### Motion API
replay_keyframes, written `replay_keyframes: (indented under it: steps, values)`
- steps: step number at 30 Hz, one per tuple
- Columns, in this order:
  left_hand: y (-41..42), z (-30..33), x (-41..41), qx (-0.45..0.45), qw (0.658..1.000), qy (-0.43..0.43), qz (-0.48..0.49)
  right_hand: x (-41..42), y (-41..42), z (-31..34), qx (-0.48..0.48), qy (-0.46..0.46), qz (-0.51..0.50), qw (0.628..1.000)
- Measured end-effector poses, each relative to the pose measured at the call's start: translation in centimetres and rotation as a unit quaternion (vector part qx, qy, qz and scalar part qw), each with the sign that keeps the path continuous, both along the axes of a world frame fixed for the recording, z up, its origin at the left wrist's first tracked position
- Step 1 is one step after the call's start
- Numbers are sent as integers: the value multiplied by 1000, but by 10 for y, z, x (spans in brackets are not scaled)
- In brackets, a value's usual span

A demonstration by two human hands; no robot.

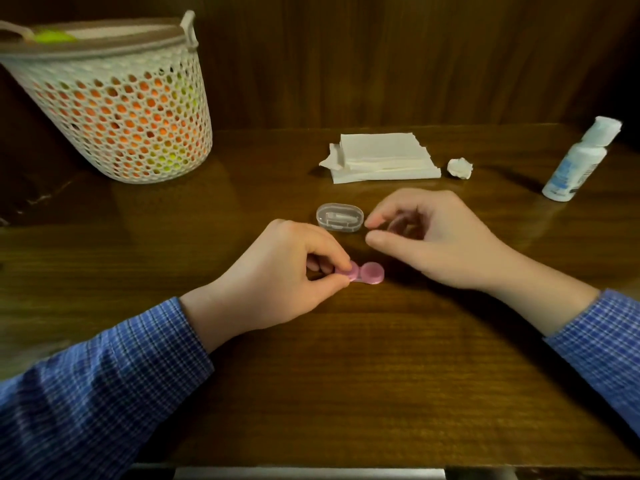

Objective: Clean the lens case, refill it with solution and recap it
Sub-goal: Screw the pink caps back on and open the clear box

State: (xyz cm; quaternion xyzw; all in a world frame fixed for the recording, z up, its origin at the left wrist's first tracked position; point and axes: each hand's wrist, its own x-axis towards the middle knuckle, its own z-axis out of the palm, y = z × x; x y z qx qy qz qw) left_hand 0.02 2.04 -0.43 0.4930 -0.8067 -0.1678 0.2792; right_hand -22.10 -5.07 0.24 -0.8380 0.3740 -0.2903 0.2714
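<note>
Left hand (277,271) pinches the pink lens case (469,273)'s 9 o'clock end to steady it on the table (346,375), while right hand (429,237), at approx 1 o'clock, curls round what's prob. a cap (398,224).

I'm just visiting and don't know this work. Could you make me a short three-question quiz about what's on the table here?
1. True or false: the solution bottle lies on its side.
2. Which hand holds the pink lens case? A) left hand B) right hand C) neither
3. Fill in: the crumpled tissue lies just to the right of the stack of white ____.

Key: 1 false, it stands upright. 2 A, the left hand pinches one end of the case on the table. 3 tissues.
</note>
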Motion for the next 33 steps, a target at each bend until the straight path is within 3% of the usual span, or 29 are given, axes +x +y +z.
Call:
replay_keyframes:
  steps: [3, 8, 12, 15, 17, 20, 29, 33]
  values:
    - [-3, -1, 0, 15, 1000, 13, 3, 21, -26, 3, -29, 53, -38, 997]
    - [-6, -3, 3, 21, 1000, 16, 0, 44, -37, -5, -30, 120, 0, 992]
    - [-7, -2, 7, 2, 998, 54, 19, 40, -34, -8, -30, 101, 6, 994]
    - [-13, 3, 17, -50, 982, 122, 132, 28, -30, -5, -27, 58, 21, 998]
    - [-17, 7, 22, 9, 970, 167, 175, 22, -24, -3, -17, 11, 31, 999]
    - [-20, 9, 22, 119, 955, 232, 141, 20, -15, -2, -21, -25, 48, 998]
    - [-18, 3, 22, 130, 944, 291, 85, 26, -9, 2, -192, -10, 86, 978]
    - [-18, 3, 21, 146, 938, 301, 89, 28, -4, 5, -220, 7, 100, 970]
